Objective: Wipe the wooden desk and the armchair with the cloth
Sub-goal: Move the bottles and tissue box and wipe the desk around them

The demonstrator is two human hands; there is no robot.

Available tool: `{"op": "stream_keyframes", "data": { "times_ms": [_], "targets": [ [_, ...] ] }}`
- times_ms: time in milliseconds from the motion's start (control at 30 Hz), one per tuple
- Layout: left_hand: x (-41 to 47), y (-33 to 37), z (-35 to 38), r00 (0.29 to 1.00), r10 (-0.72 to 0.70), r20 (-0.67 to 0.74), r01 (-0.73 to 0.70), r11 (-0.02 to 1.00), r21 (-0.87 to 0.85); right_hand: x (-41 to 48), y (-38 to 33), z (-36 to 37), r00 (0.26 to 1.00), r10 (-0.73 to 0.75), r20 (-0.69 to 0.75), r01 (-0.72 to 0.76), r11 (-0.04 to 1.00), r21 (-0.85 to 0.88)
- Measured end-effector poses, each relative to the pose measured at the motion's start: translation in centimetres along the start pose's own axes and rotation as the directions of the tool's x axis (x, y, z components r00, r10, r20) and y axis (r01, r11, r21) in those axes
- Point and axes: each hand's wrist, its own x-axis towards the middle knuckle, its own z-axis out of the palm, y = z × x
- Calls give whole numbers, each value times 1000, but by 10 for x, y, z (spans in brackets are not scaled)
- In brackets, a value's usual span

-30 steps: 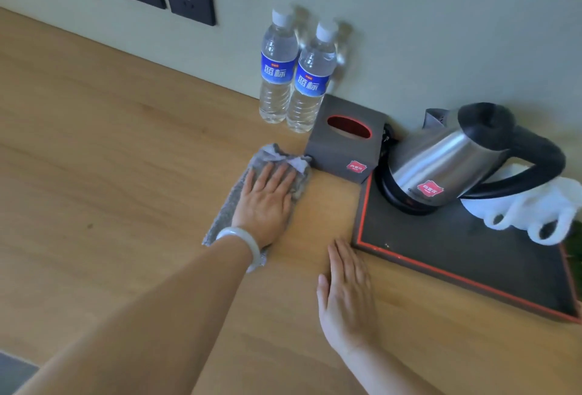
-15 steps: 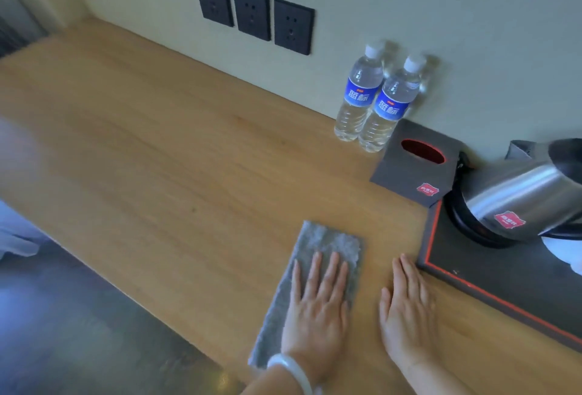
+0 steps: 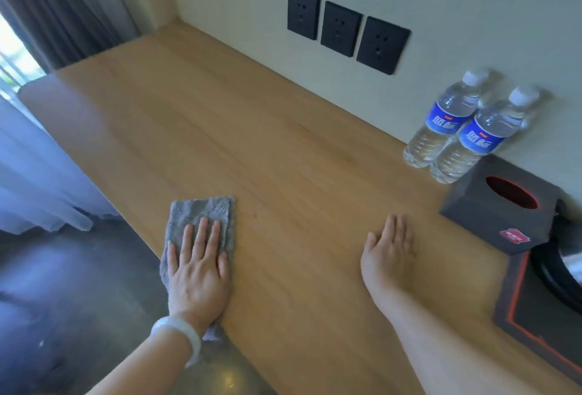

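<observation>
The wooden desk [image 3: 245, 142] runs along the wall from the curtain corner to the right. A grey cloth [image 3: 204, 212] lies flat near the desk's front edge, its near end hanging slightly over. My left hand [image 3: 198, 268], with a white bangle on the wrist, presses flat on the cloth with straight fingers. My right hand [image 3: 389, 250] rests flat on the bare wood to the right, fingers straight, holding nothing. No armchair is in view.
Two water bottles [image 3: 453, 130] stand against the wall at the right. A dark tissue box [image 3: 500, 205] sits beside them, then a black tray [image 3: 519, 309] with a kettle base. Three black sockets [image 3: 343, 29] are on the wall. Curtains [image 3: 47, 10] hang at the left.
My left hand has slid the cloth from beside the tissue box toward the front edge and then leftward. My right hand stayed flat on the desk. The view has swung left.
</observation>
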Motion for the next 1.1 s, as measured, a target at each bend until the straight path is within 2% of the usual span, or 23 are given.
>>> {"op": "stream_keyframes", "data": {
  "times_ms": [67,100,167,233,267,400,433,500,567,600,667,700,733,767,800,833,900,933,967,1067,1100],
  "targets": [
    [-3,15,3,999,-39,-3,39,999,3,-1,-5,10,997,49,-58,-51,998,-26],
    [-9,29,6,1000,-4,5,3,1000,19,-2,-6,12,996,56,-74,-58,998,-21],
    [-32,70,14,975,216,50,-217,976,24,-3,-4,13,995,51,-82,-52,999,-15],
    [-59,113,26,864,497,85,-501,865,32,-1,-2,12,994,54,-92,-54,999,6],
    [-65,129,28,807,577,123,-583,812,19,-1,-1,11,993,58,-99,-56,998,23],
    [-35,119,24,648,737,191,-754,656,29,0,0,11,990,57,-130,-53,998,37],
    [-18,104,19,658,730,185,-746,665,30,0,-1,11,990,66,-125,-62,998,31],
    [26,70,11,789,605,105,-611,790,46,-1,-2,13,990,71,-121,-70,997,9],
    [66,37,3,936,352,19,-352,934,53,-1,-2,15,992,65,-109,-69,997,-35],
    [81,24,-1,974,225,-7,-224,974,35,-1,-3,16,992,66,-105,-71,996,-47],
    [97,13,-5,999,33,-22,-33,999,-13,0,-4,17,992,67,-110,-74,996,-58],
    [98,17,-4,1000,-18,-17,18,1000,-26,0,-4,18,991,65,-115,-73,995,-67],
    [95,26,-1,1000,-18,-11,18,1000,-14,0,-5,18,990,63,-122,-72,995,-69],
    [88,40,2,998,55,-1,-55,998,10,0,-6,18,989,64,-131,-73,995,-64],
    [78,58,6,980,195,26,-196,980,31,0,-6,18,988,66,-141,-75,995,-58],
    [64,79,10,926,369,72,-373,927,38,-1,-7,19,986,68,-154,-77,996,-55],
    [38,122,23,726,670,155,-680,733,21,-2,-7,18,982,73,-174,-84,995,-54],
    [34,139,27,637,749,182,-763,646,11,-2,-7,17,982,73,-173,-85,995,-60],
    [36,151,29,579,789,208,-808,589,17,-2,-7,16,983,69,-168,-81,994,-69],
    [77,162,30,441,850,289,-895,442,64,-1,-6,15,985,68,-159,-83,992,-93],
    [96,160,28,430,856,286,-900,430,66,-1,-5,15,986,72,-151,-87,992,-96]
  ]
}}
